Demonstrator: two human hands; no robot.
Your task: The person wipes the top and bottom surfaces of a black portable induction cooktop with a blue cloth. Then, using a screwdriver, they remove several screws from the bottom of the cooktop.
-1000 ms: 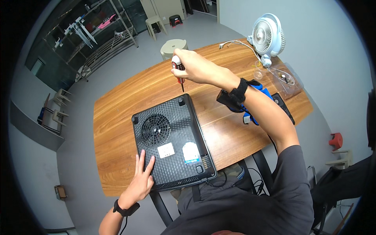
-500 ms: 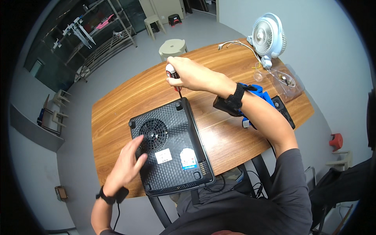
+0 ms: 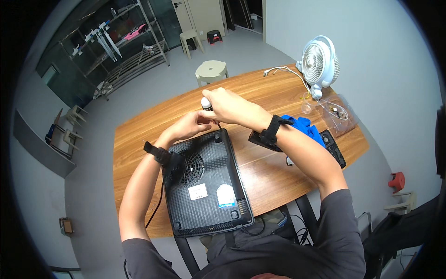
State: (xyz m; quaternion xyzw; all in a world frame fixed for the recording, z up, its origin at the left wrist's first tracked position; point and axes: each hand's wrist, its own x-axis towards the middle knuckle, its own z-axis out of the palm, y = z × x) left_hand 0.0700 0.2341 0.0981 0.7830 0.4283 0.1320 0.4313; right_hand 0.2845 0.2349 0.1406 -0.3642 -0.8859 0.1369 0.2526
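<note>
A black cooling pad (image 3: pixel 211 179) with a round fan grille lies underside up on the table in front of me. At its far right corner, beside a rubber foot, stands a screwdriver (image 3: pixel 206 104) with a white-capped handle, slightly tilted, its shaft pointing down at the pad's edge. My right hand (image 3: pixel 227 106) is closed round the handle. Over the pad's far edge, my left hand (image 3: pixel 188 125) has its fingertips pinched at the screwdriver's lower end; the right hand's fingers partly hide this spot. Where exactly the tip touches is hard to see.
A white fan (image 3: pixel 318 63) stands at the table's far right. Near it are a clear plastic bag (image 3: pixel 339 116), a blue cloth (image 3: pixel 304 129) and a black device (image 3: pixel 332 149). A cream stool (image 3: pixel 211 70) stands beyond the wooden table (image 3: pixel 274 179). A cable hangs from my left wrist strap.
My left hand has moved from beside the fan grille, fingers spread, up to the screwdriver's lower end, where it pinches. My right hand still grips the handle. The view has shifted slightly.
</note>
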